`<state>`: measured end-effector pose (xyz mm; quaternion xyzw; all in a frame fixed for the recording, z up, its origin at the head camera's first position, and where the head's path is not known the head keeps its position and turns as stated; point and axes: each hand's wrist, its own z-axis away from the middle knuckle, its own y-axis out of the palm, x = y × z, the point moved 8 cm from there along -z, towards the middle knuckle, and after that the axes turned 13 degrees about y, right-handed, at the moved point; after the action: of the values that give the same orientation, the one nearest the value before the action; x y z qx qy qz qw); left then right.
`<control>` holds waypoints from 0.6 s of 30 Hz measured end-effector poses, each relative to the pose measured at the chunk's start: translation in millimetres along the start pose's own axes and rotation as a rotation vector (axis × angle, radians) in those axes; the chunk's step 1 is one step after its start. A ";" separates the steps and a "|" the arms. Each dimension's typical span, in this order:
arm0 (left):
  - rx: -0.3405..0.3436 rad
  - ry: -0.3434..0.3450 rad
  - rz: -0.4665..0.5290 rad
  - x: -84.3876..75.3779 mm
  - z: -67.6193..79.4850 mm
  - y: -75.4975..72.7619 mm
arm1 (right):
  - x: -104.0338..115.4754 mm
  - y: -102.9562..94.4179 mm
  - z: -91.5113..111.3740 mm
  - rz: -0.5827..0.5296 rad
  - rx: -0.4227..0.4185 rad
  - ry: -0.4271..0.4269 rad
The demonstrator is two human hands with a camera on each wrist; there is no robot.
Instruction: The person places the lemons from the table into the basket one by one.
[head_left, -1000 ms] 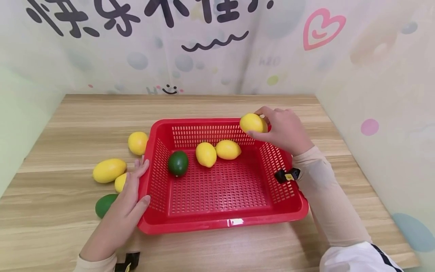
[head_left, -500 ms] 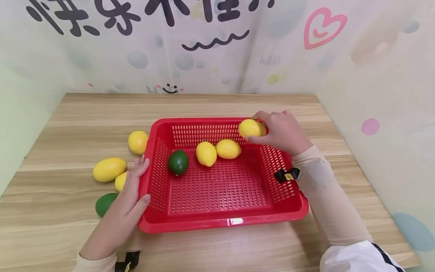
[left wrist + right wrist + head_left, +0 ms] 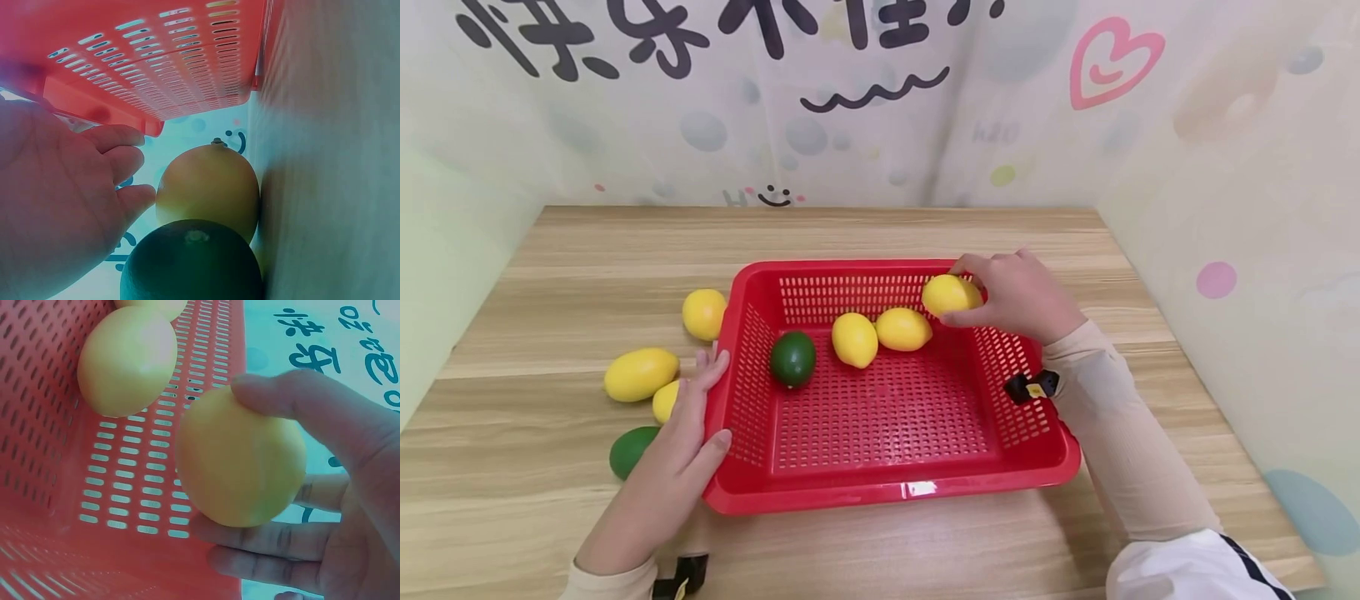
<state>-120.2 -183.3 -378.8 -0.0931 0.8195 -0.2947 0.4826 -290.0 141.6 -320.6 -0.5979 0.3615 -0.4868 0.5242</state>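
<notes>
In the head view my right hand (image 3: 1024, 293) pinches a lemon (image 3: 950, 296) between thumb and fingers, inside the far right corner of a red plastic basket (image 3: 887, 493). The right wrist view shows that lemon (image 3: 240, 462) apart from two others. My left hand (image 3: 673, 454) rests against the basket's left rim, fingers extended, thumb tip on the rim. Inside the basket lie one lemon (image 3: 854, 340), a second lemon (image 3: 904, 330) touching it, and a dark green, avocado-like fruit (image 3: 793, 359).
Left of the basket, on the wooden table (image 3: 512, 483), lie a round yellow fruit (image 3: 703, 315), a long lemon (image 3: 642, 375), a partly hidden lemon (image 3: 666, 402) and a green fruit (image 3: 631, 452) beside my left hand. A patterned wall (image 3: 850, 158) stands behind.
My right hand has lowered the lemon into the basket's far right corner and moved it slightly left. My left hand and the other fruit stay where they were.
</notes>
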 end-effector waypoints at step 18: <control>0.003 -0.014 0.003 1.6 1.1 0.6 | 3.9 15.9 -3.5 0.057 0.102 -0.021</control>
<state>-120.1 -183.9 -380.7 -0.0934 0.8158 -0.2946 0.4889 -291.2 134.0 -335.5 -0.5650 0.3476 -0.4833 0.5712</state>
